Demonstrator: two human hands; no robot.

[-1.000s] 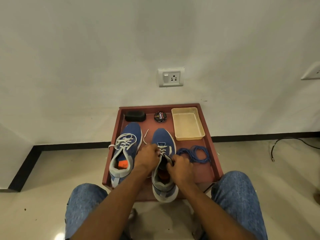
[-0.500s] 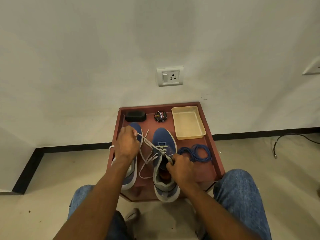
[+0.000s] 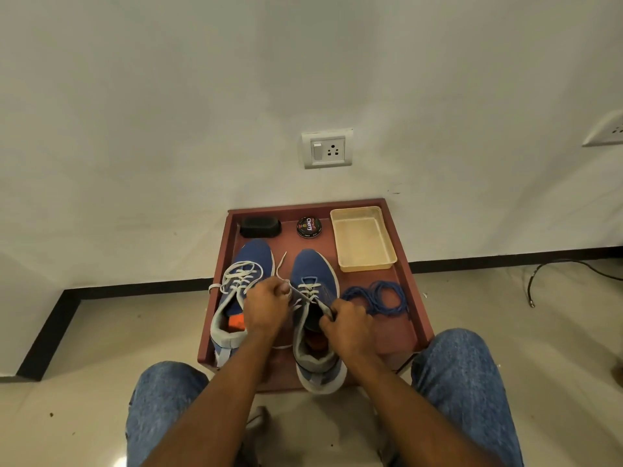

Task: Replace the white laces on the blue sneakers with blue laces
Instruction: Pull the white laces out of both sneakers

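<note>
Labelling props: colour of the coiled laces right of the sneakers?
Blue; the coiled laces show in the head view.

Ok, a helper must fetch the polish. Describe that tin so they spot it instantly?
Find the red-brown tray against the wall. Along its far edge, the polish tin sits between a black brush and a cream plastic tub. It is the only small round item, dark-lidded, marked "Cherry".

A reddish tray (image 3: 418, 298) against the wall holds a black brush-like block (image 3: 260, 226), perhaps a shoe brush, a round polish tin (image 3: 308, 226) and a cream plastic dish (image 3: 362, 239) along its far edge, below a wall socket (image 3: 327, 148).
</note>
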